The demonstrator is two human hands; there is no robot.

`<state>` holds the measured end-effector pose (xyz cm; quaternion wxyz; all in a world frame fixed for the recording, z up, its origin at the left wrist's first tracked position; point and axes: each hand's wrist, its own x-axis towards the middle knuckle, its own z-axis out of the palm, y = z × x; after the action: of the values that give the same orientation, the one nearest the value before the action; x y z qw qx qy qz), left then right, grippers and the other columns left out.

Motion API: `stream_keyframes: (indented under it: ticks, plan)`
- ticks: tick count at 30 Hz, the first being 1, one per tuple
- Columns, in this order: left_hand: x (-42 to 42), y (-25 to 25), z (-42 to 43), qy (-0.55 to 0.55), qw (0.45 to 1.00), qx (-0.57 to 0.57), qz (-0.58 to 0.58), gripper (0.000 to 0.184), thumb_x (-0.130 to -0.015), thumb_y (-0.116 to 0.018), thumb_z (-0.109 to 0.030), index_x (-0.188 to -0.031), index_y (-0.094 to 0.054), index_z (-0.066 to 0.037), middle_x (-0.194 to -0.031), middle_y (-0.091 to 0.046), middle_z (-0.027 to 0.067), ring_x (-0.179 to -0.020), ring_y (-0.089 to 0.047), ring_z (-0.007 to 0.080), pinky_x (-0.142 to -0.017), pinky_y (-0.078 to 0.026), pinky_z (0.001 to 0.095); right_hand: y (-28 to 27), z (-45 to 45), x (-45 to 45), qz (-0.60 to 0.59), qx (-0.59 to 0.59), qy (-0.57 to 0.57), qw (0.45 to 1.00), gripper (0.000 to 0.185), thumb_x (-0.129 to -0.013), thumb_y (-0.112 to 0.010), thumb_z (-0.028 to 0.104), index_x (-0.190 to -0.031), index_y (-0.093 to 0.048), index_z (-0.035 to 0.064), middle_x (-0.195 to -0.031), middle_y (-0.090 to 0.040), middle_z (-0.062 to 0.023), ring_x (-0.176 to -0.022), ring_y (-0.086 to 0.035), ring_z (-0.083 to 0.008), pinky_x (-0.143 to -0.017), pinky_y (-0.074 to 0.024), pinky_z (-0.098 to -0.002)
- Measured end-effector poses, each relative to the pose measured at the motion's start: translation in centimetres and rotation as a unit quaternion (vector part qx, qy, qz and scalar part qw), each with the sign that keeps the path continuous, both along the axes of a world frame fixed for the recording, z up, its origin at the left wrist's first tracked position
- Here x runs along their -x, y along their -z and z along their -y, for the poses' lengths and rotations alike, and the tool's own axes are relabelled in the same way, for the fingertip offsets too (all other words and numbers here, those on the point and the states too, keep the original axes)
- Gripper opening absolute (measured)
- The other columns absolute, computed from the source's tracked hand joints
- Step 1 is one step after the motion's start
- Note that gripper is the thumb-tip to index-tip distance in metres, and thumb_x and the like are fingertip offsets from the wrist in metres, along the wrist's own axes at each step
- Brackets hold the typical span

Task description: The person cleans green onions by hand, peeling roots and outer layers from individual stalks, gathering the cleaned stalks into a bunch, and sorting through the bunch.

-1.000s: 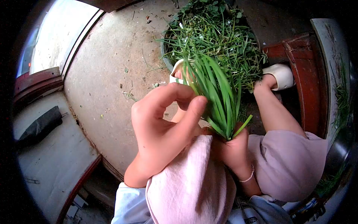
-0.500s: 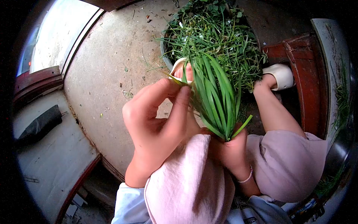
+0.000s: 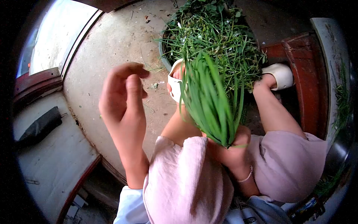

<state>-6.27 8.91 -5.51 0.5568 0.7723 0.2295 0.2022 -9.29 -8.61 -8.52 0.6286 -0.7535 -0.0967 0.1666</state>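
A bundle of long green leaves [image 3: 212,100] fans upward from my right hand [image 3: 233,149], whose fingers are wrapped round its lower end. My left hand [image 3: 123,91] is raised to the left of the bundle, apart from it, with fingers bent, slightly blurred and nothing visible between them. Beyond the bundle stands a round tub [image 3: 163,46] heaped with loose green stalks and leaves [image 3: 220,37]. The tips of the bundle overlap the tub's near side in view.
White shoes [image 3: 280,75] are on my feet, one beside the tub and one near a red wooden frame [image 3: 304,74]. At left is a pale board [image 3: 56,149] with a dark object [image 3: 41,125] on it. Plant scraps dot the floor [image 3: 115,44].
My left hand has moved left, away from the bundle, and its pinch on a thin leaf has loosened. The bundle stays in my right hand, its leaves shifted slightly.
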Motion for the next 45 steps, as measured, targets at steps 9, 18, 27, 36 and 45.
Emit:
stream_keyframes:
  ticks: [9,18,27,36,45]
  plan:
    - [0.7,-0.4,1.2,0.176,0.962,0.172,-0.117,0.017,-0.08,-0.051,-0.012,-0.082,-0.055,0.005,-0.067,-0.054,0.0008,-0.059,-0.046,0.0048,-0.054,-0.037,0.0182,1.3,0.1,-0.3,0.234,0.238,-0.073,0.94,0.01,-0.057,-0.053,0.008,-0.067,-0.054,0.005,-0.067,-0.054,-0.0083,-0.054,-0.053,-0.0236,-0.049,-0.043,-0.0339]
    - [0.3,-0.6,0.7,0.125,0.971,0.193,-0.058,0.011,-0.076,-0.055,-0.001,-0.083,-0.056,0.006,-0.074,-0.058,0.0034,-0.067,-0.053,0.0056,-0.062,-0.042,0.0172,2.4,0.3,-0.1,0.19,0.233,-0.104,0.948,0.01,-0.061,-0.05,0.006,-0.07,-0.054,0.0035,-0.073,-0.057,-0.0112,-0.061,-0.055,-0.0264,-0.054,-0.0447,-0.0346]
    - [0.0,-0.3,-0.6,0.123,0.977,0.172,-0.023,0.022,-0.082,-0.047,-0.011,-0.089,-0.055,0.008,-0.081,-0.059,0.0138,-0.066,-0.056,0.015,-0.056,-0.043,0.0227,3.4,-0.1,-0.2,0.167,0.225,-0.08,0.957,0.025,-0.051,-0.061,0.011,-0.072,-0.056,-0.0011,-0.063,-0.053,-0.0165,-0.055,-0.053,-0.0317,-0.05,-0.0424,-0.034]
    - [0.0,-0.8,-0.6,0.076,0.971,0.222,0.045,0.024,-0.083,-0.045,-0.012,-0.091,-0.054,0.008,-0.083,-0.058,0.0144,-0.073,-0.058,0.0188,-0.063,-0.046,0.0266,5.5,-1.5,-0.3,0.058,0.285,-0.008,0.957,0.016,-0.064,-0.059,0.012,-0.075,-0.058,0.0007,-0.065,-0.054,-0.0189,-0.06,-0.054,-0.0345,-0.051,-0.0429,-0.0365]
    - [0.1,-0.4,-1.3,0.089,0.965,0.241,0.053,0.024,-0.084,-0.043,-0.014,-0.088,-0.054,0.007,-0.08,-0.058,0.0143,-0.072,-0.057,0.0179,-0.067,-0.045,0.0271,6.3,-1.5,-0.3,0.034,0.31,0.011,0.95,0.015,-0.064,-0.059,0.012,-0.072,-0.056,0.0007,-0.06,-0.052,-0.0193,-0.058,-0.053,-0.0352,-0.05,-0.0421,-0.0378]
